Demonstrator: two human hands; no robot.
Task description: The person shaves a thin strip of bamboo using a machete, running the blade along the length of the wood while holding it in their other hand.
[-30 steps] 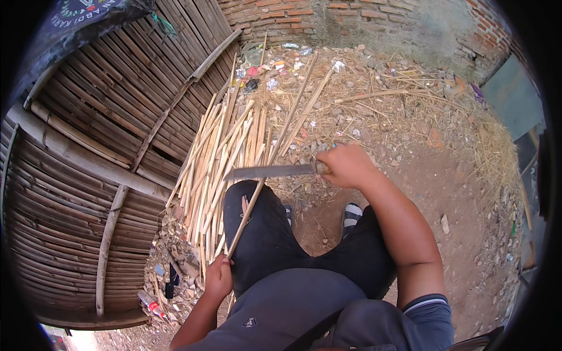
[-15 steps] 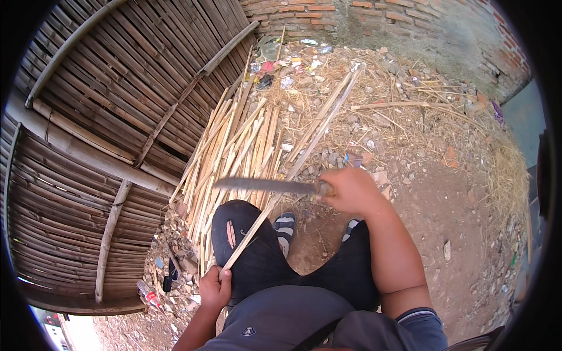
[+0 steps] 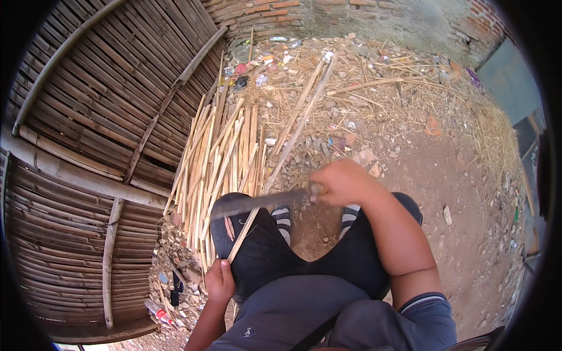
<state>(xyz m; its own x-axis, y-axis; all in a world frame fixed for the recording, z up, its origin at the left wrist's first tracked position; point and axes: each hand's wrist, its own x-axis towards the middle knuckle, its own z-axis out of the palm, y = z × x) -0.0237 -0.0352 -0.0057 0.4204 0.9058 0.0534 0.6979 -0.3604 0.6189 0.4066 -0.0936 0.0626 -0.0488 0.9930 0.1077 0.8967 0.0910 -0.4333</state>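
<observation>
In my right hand (image 3: 345,182) is the handle of a machete (image 3: 275,198), fingers closed round it. Its long dark blade, slightly blurred, points left and crosses over a long bamboo strip (image 3: 244,233) just above my left knee. My left hand (image 3: 220,282) pinches the near end of that strip beside my left thigh. From there the strip slants up and away to the right, past the blade, toward the littered ground. Whether the blade touches the strip I cannot tell.
Many cut bamboo strips (image 3: 205,169) lie in a pile to the left, alongside a bamboo slat wall (image 3: 88,88). A brick wall (image 3: 328,20) closes the far side. Rubble, straw (image 3: 497,140) and scraps cover the ground. A plastic bottle (image 3: 159,313) lies at lower left.
The machete has come down and nearer to my left knee, my right hand moving with it. My right knee has swung outward to the right. My left hand keeps its grip on the strip.
</observation>
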